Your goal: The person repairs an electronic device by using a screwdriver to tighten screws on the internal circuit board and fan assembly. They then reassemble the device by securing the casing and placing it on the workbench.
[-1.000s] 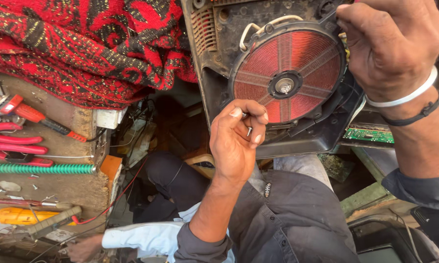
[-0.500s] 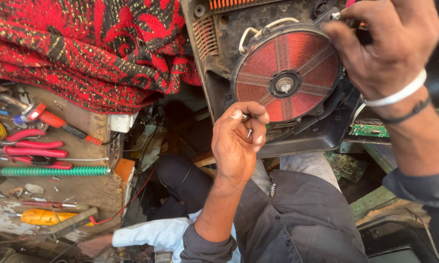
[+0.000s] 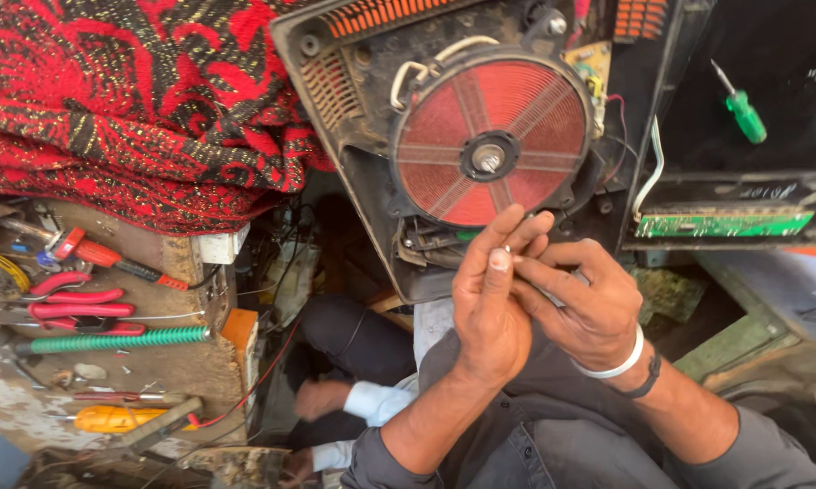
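An opened black induction cooker stands tilted in front of me, its round red coil exposed. Just below the coil my left hand and my right hand meet, fingertips pinching a tiny metal part, likely a screw. The right wrist wears a white band and a dark band. A green circuit board shows at the cooker's right side, and a green-handled screwdriver lies on the black top panel.
Red patterned cloth covers the upper left. A wooden bench at left holds red-handled pliers, a green coiled tube and a yellow tool. Another person's hand and pale sleeve are below.
My right hand has come down off the cooker's top right edge and joined the left hand below the coil. The left hand opened from a fist to pinching fingers.
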